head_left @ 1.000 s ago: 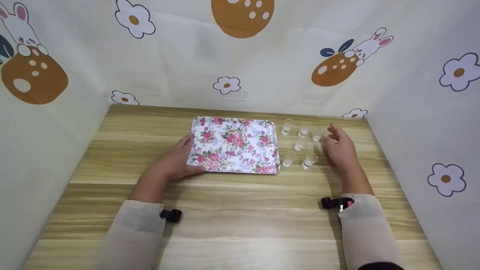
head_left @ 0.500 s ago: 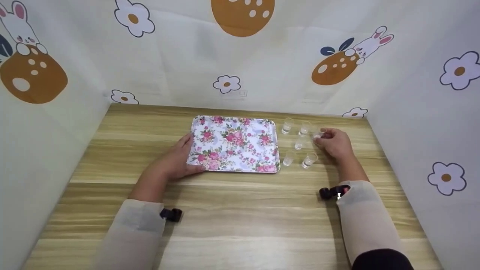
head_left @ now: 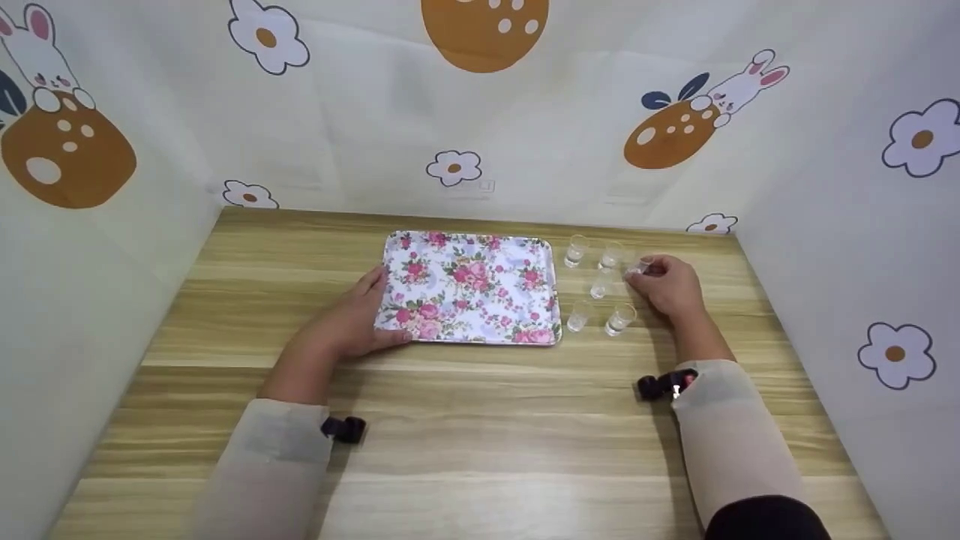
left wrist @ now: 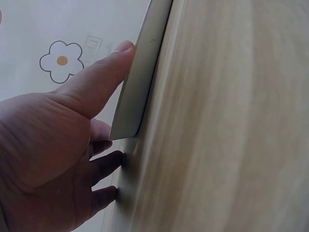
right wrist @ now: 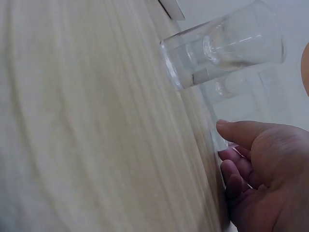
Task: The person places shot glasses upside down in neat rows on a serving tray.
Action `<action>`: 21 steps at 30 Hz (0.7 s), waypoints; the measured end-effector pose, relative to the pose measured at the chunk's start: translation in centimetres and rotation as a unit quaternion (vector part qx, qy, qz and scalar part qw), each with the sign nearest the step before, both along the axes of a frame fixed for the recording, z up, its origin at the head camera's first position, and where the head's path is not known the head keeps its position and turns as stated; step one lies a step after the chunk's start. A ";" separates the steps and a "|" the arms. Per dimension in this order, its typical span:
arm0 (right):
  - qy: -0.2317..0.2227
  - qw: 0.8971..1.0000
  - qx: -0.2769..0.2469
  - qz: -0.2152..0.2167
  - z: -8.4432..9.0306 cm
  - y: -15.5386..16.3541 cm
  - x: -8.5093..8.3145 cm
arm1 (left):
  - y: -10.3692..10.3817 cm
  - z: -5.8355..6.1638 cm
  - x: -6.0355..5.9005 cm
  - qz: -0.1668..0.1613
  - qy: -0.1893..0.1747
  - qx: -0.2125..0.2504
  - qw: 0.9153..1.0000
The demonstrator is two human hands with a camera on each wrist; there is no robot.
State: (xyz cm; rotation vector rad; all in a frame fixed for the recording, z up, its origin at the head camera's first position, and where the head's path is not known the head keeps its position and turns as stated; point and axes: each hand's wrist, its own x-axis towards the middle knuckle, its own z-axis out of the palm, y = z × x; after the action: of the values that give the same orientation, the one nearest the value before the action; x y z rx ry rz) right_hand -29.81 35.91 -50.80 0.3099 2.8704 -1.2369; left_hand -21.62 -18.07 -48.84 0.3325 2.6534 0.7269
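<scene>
A white tray (head_left: 469, 289) with pink roses lies on the wooden table. My left hand (head_left: 349, 319) holds its left side, thumb along the near edge; in the left wrist view the thumb lies on the tray's side (left wrist: 140, 92) and the lower fingers reach down to the table. To the tray's right stand several small clear shot glasses (head_left: 619, 321). My right hand (head_left: 675, 289) pinches the rightmost shot glass (head_left: 637, 268) between thumb and fingers. The right wrist view shows another shot glass (right wrist: 222, 43) upright and nearer the camera, partly in front of the held one.
The pale cloth wall (head_left: 360, 135) with printed flowers and rabbits rises directly behind the table (head_left: 465, 435) and along both sides. Each wrist wears a small black camera (head_left: 345, 430). The standing glasses are close together between the tray and my right hand.
My right hand has moved left and its fingers have closed around the rightmost shot glass, staying there over the last half second. My left hand and the tray have kept their place.
</scene>
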 end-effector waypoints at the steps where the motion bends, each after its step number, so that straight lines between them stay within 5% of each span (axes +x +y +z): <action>1: -0.002 1.000 -0.006 -0.004 0.2 0.0 0.1 | 0.0 0.0 0.0 0.000 0.000 -0.001 1.000; 10: 0.014 0.996 -0.087 -0.030 3.6 -1.3 1.2 | 0.0 0.1 -0.1 0.005 -0.006 0.002 1.000; 21: 0.070 0.994 -0.074 0.028 6.5 -5.7 2.3 | 0.0 0.0 -0.1 -0.001 -0.001 -0.002 1.000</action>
State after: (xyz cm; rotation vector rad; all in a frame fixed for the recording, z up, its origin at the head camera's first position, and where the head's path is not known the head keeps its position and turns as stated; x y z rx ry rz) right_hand -27.55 30.20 -44.26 0.1457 2.8536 -1.5086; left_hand -21.71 -18.11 -48.86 0.3331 2.6511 0.7217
